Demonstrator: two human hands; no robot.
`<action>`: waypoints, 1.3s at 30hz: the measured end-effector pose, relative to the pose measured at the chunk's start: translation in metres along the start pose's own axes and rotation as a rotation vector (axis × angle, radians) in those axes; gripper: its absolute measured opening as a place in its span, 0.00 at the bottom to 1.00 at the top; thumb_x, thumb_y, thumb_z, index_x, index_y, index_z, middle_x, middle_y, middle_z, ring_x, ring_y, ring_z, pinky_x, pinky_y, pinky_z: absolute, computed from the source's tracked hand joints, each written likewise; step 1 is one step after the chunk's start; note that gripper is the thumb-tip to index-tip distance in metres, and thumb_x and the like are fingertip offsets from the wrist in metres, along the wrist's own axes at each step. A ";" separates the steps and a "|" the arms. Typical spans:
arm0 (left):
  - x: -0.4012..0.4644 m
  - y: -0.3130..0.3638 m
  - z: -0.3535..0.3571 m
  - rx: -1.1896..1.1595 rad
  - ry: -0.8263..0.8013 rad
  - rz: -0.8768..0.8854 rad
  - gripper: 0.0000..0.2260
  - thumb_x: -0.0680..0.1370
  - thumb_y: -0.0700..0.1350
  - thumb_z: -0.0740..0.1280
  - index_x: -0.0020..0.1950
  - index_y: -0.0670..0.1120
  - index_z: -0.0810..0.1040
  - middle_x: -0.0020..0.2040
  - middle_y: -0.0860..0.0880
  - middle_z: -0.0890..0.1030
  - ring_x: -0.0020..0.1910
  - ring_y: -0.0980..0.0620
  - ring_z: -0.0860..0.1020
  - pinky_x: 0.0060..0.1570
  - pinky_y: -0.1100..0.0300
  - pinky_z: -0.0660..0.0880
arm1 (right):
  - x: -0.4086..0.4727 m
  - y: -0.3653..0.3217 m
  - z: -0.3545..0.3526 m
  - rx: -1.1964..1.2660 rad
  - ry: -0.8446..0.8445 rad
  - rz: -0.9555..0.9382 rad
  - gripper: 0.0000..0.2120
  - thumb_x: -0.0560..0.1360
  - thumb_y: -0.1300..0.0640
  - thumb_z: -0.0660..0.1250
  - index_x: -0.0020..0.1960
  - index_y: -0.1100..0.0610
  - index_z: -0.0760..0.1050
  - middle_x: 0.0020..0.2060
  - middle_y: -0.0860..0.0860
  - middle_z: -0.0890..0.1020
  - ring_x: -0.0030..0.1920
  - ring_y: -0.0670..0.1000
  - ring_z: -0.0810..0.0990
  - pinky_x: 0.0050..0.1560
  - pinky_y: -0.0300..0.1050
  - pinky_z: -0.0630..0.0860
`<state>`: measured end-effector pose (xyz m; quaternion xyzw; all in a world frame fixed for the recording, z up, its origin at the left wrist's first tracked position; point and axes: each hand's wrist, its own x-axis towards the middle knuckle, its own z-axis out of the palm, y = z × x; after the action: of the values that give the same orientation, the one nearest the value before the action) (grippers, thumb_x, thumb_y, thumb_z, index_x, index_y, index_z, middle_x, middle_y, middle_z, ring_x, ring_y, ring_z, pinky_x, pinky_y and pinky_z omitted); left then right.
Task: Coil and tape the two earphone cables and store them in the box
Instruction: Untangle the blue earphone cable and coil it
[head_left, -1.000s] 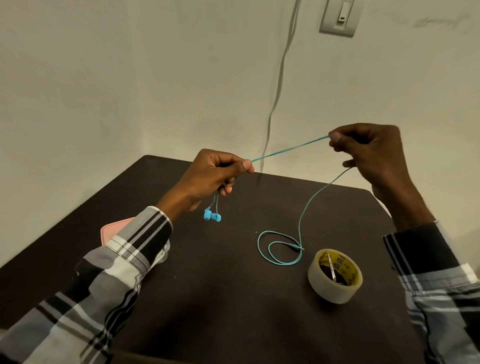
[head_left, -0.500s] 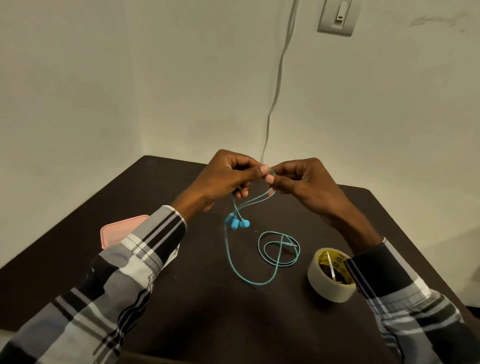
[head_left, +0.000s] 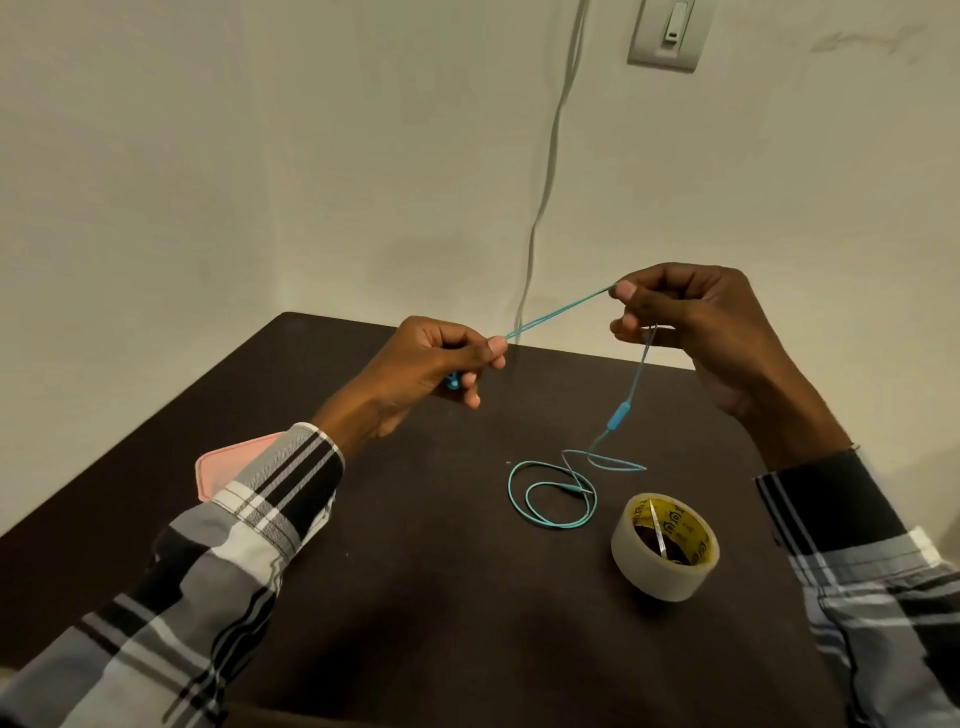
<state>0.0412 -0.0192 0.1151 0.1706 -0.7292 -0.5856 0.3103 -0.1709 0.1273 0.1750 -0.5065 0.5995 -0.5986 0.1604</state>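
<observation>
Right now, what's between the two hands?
In the head view, a taut stretch of teal earphone cable runs from the left hand to the right hand.

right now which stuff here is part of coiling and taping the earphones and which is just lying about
Part of the job:
- teal earphone cable, pinched taut between left hand and right hand, rest looped on the table
- roll of tape
- pink box, partly hidden by the left sleeve

Just there:
- wall switch
- grey wall cable
</observation>
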 end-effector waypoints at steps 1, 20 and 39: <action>-0.001 -0.001 0.001 -0.010 -0.019 -0.017 0.09 0.76 0.49 0.70 0.42 0.44 0.84 0.28 0.50 0.75 0.28 0.53 0.76 0.42 0.53 0.80 | 0.000 0.000 0.001 0.013 0.007 -0.002 0.02 0.76 0.62 0.72 0.46 0.59 0.83 0.30 0.52 0.82 0.36 0.53 0.82 0.48 0.49 0.83; -0.022 0.024 0.013 -0.830 -0.471 0.273 0.10 0.78 0.49 0.66 0.41 0.45 0.79 0.71 0.36 0.70 0.72 0.39 0.68 0.69 0.46 0.68 | -0.039 0.045 0.060 0.217 -0.220 0.327 0.14 0.70 0.54 0.74 0.50 0.62 0.83 0.34 0.54 0.81 0.30 0.50 0.78 0.33 0.43 0.79; -0.005 0.001 -0.003 0.065 -0.106 0.056 0.12 0.78 0.46 0.66 0.52 0.37 0.82 0.58 0.48 0.83 0.63 0.57 0.78 0.61 0.57 0.75 | -0.059 -0.012 0.024 -0.617 -0.213 -0.144 0.09 0.76 0.55 0.72 0.55 0.47 0.84 0.44 0.42 0.86 0.42 0.41 0.82 0.39 0.30 0.75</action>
<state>0.0473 -0.0181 0.1151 0.1289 -0.7679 -0.5608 0.2816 -0.1210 0.1642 0.1556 -0.6320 0.6951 -0.3421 0.0184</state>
